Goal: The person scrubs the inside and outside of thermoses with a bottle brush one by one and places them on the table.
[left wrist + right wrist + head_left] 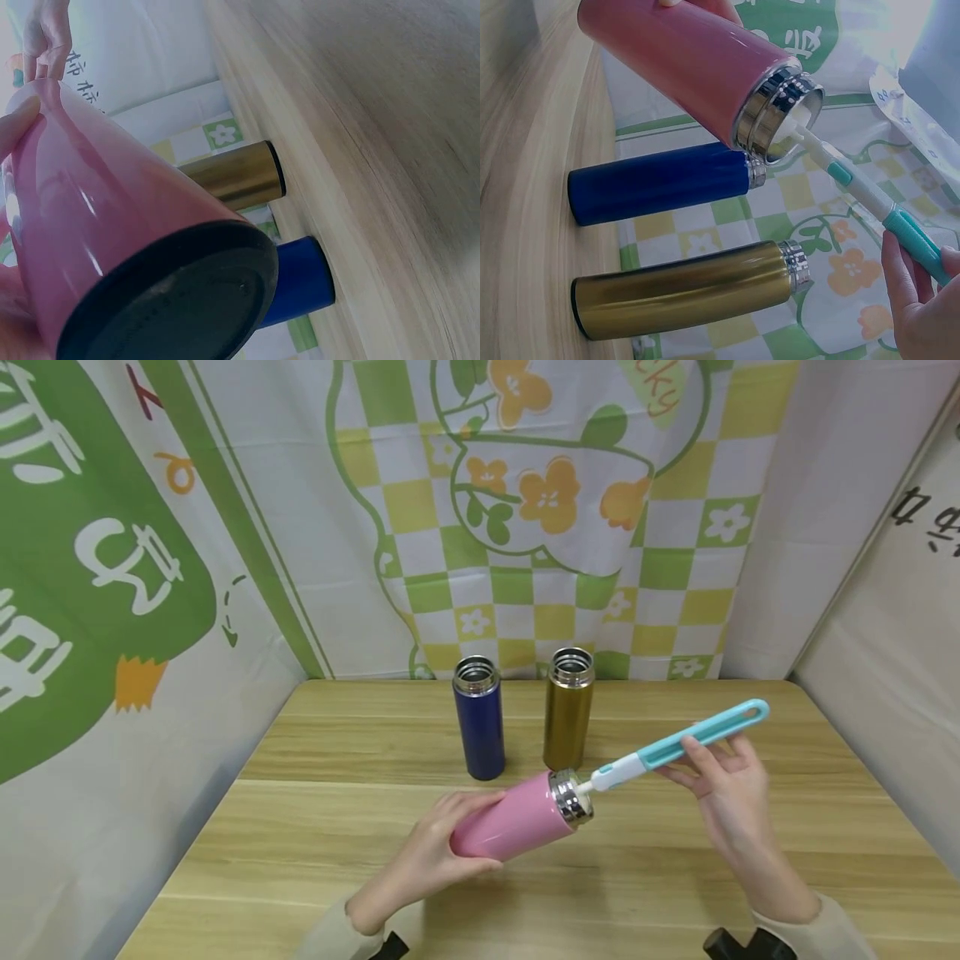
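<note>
A pink bottle [517,818] with a steel threaded neck lies tilted in the air, its mouth toward the right. My left hand [431,843] grips it around its lower body. Its black base [176,300] faces the left wrist camera. Between thumb and fingers, my right hand [723,785] pinches the turquoise handle of a bottle brush [675,747]. The white end of the brush enters the bottle's mouth, so its head is mostly hidden inside. Behind them stand a blue bottle [480,727] and a gold bottle [568,718], both upright and without lids.
A wooden table [322,827] lies under the hands. Printed cloth [540,527] hangs behind its back edge, and more cloth walls rise at the left and right sides.
</note>
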The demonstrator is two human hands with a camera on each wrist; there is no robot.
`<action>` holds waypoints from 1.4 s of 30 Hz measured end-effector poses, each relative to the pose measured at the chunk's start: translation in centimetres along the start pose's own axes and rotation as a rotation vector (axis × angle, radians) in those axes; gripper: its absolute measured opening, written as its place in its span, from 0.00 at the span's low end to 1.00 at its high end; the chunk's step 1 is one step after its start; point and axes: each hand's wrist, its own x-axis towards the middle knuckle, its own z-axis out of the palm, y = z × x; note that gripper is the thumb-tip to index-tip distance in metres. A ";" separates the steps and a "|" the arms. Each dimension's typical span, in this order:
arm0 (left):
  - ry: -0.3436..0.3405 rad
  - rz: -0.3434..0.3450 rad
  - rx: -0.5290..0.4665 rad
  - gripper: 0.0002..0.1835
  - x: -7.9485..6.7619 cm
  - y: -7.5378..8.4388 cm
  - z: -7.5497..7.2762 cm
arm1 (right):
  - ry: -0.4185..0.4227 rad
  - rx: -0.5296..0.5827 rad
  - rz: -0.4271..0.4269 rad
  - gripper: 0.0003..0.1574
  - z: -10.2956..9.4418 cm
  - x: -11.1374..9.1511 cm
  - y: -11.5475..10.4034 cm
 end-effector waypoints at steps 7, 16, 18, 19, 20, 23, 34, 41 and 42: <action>-0.006 0.019 0.012 0.37 -0.2 -0.1 -0.3 | -0.020 0.071 -0.033 0.12 -0.7 0.4 -0.4; -0.013 0.037 0.061 0.36 -0.4 -0.1 -0.8 | -0.035 0.103 -0.011 0.12 -1.7 0.6 -1.4; -0.014 0.034 0.065 0.35 -0.4 -0.1 -0.9 | -0.031 0.090 -0.006 0.12 -1.9 0.6 -1.5; -0.014 0.031 0.066 0.36 -0.4 -0.1 -0.9 | -0.024 0.079 -0.008 0.12 -1.9 0.6 -1.6; -0.015 0.028 0.067 0.36 -0.4 -0.1 -1.0 | -0.032 0.093 -0.010 0.12 -2.0 0.7 -1.7; -0.011 0.027 0.072 0.36 -0.5 -0.2 -1.1 | -0.030 0.118 -0.020 0.12 -2.2 0.9 -1.9; -0.001 0.038 0.107 0.39 -0.2 -0.8 -1.5 | 0.047 0.105 -0.002 0.09 -2.7 1.6 -2.5; 0.001 0.054 0.109 0.38 0.4 -1.0 -1.8 | 0.044 0.166 -0.024 0.08 -2.7 2.2 -2.8; -0.002 0.055 0.108 0.38 0.5 -1.0 -1.8 | 0.046 0.171 -0.030 0.08 -2.7 2.3 -2.8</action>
